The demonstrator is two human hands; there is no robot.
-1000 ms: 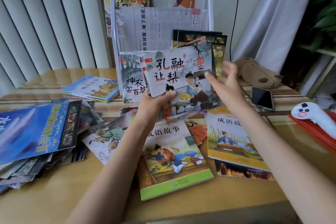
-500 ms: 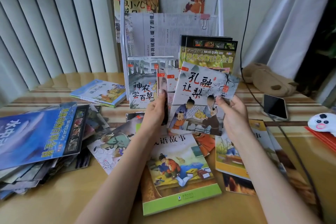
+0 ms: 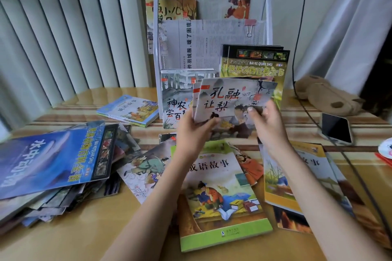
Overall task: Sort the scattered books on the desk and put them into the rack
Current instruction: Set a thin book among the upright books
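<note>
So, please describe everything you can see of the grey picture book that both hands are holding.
The thin grey paperback picture book has large black brush characters, a red corner mark and painted figures on its cover. It is held nearly upright, slightly tilted, at the front of a small fan of similar thin books, before the white metal rack. The left hand has its grip on the lower left edge, the right hand on the lower right.

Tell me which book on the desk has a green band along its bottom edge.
The story book lying flat between the forearms; its neighbour on the right has an orange-yellow cover instead.
</note>
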